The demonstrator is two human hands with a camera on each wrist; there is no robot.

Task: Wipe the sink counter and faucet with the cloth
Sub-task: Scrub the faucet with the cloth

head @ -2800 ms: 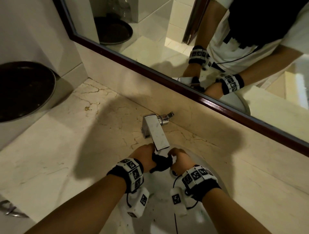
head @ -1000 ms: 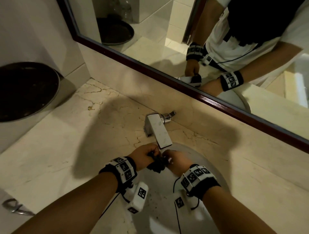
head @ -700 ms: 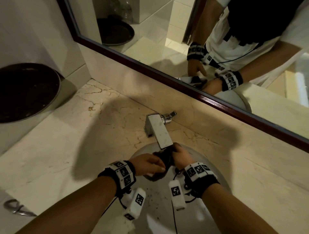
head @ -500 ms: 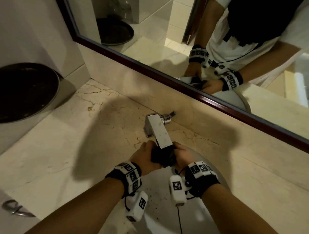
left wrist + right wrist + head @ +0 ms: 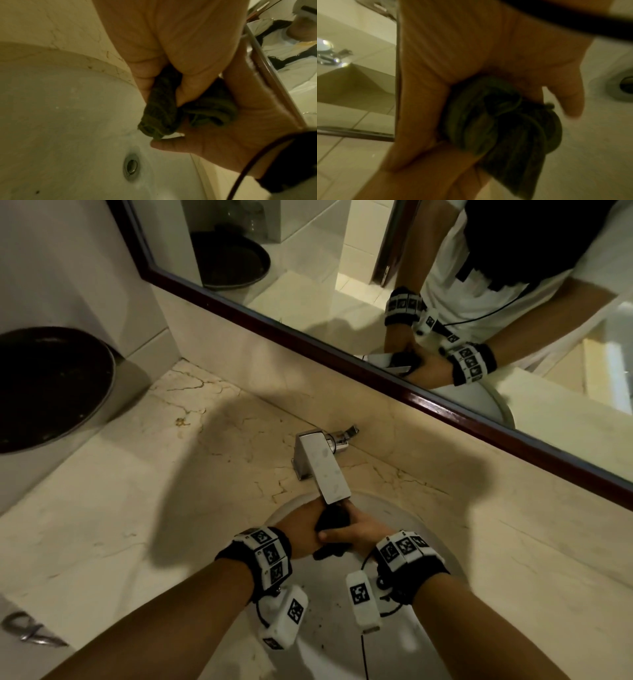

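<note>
Cloth [image 5: 334, 523], dark green and bunched into a wad, sits between my two hands just under the outlet end of the faucet [image 5: 323, 470], over the white sink basin [image 5: 407, 520]. My left hand [image 5: 303, 530] grips one side of it: from the left wrist view the fingers [image 5: 142, 75] curl round a rolled fold of the cloth [image 5: 159, 111] and the thumb presses in beside it. My right hand [image 5: 361, 530] holds the other side, its palm cupping the wad from the right, with the thumb [image 5: 330, 536] laid across the front of the fabric. In the right wrist view the cloth [image 5: 501, 121] is twisted into a knot-like lump against my palm, one flat end hanging below it; that picture is blurred, so the fingertips are hard to make out. The two hands touch each other round the cloth, which lies right up against the faucet's square chrome spout. The drain [image 5: 131, 167] lies below the hands at the bottom of the basin. Cracked beige marble counter [image 5: 144, 484] spreads to the left of the basin, and a dark round bowl [image 5: 51, 388] stands at its far left. Behind the faucet a mirror [image 5: 342, 285] in a dark red frame shows both hands reflected
</note>
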